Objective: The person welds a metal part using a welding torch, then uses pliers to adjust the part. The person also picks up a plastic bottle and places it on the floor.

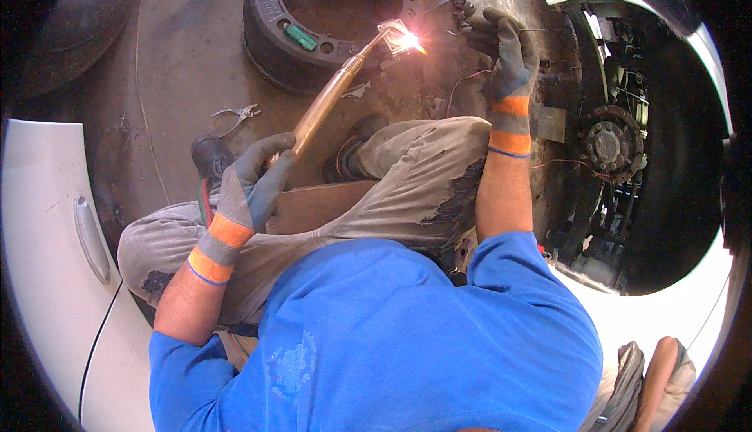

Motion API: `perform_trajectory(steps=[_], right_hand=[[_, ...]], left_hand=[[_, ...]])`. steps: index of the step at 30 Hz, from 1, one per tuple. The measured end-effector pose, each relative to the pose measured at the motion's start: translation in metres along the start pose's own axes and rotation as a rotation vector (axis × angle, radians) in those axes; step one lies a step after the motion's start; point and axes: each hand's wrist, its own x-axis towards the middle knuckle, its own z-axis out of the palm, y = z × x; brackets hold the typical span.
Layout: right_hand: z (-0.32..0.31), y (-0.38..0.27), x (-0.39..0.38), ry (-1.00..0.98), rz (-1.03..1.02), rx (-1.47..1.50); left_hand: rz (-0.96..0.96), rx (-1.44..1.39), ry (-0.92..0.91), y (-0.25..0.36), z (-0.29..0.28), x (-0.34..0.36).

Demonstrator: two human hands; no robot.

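My left hand [258,177], in a grey glove with an orange-striped cuff, is wrapped around the handle of a brass-coloured gas torch [323,109]. The torch slants up and to the right, and a glaring flame [409,42] burns at its bent tip. Glare hides whatever surface lies right at the flame. To the right of it, my right hand [505,52], gloved the same way, has its fingers closed on a thin wire that shows on both sides of the hand. Dark metal fittings [460,0] lie just beyond those fingers.
A large brake drum [270,40] lies beyond the torch, with a green lighter-like object [300,37] on its rim. Pliers [237,116] rest on the floor at left. White vehicle panels [47,220] flank me; a wheel hub [609,144] sits at right. Another person's arm [656,377] shows lower right.
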Motion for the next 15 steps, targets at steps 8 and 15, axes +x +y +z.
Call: perform_trajectory(steps=[8, 15], right_hand=[[0.001, -0.002, 0.001, 0.019, 0.024, -0.028], [0.005, -0.004, -0.001, 0.041, 0.031, -0.036]], left_hand=[[-0.031, -0.014, -0.01, 0.005, 0.0, -0.001], [0.086, 0.028, 0.021, -0.008, 0.002, 0.002]])
